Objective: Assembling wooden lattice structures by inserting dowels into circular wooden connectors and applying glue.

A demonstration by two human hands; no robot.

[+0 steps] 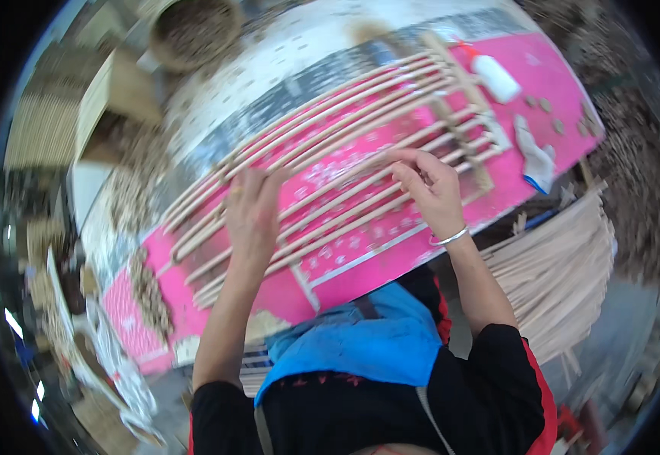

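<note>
Long pale wooden rods (353,199) lie side by side across a pink tabletop (345,262). At their right end, wooden crosspieces (451,80) run across them. My left hand (253,216) is over the rods toward their left end; motion smears its fingers, so its grip is unclear. Farther right, my right hand (432,189) has thumb and forefinger bent together at one of the middle rods and seems to pinch it. A silver bracelet (454,236) circles that wrist.
A white bottle with a red top (497,78) and a white glove (535,155) lie at the right. Small wooden pieces (148,296) are heaped at the left. Bundled wooden strips (557,269) stand below the right edge. A wooden box (117,102) and round basket (193,34) are beyond.
</note>
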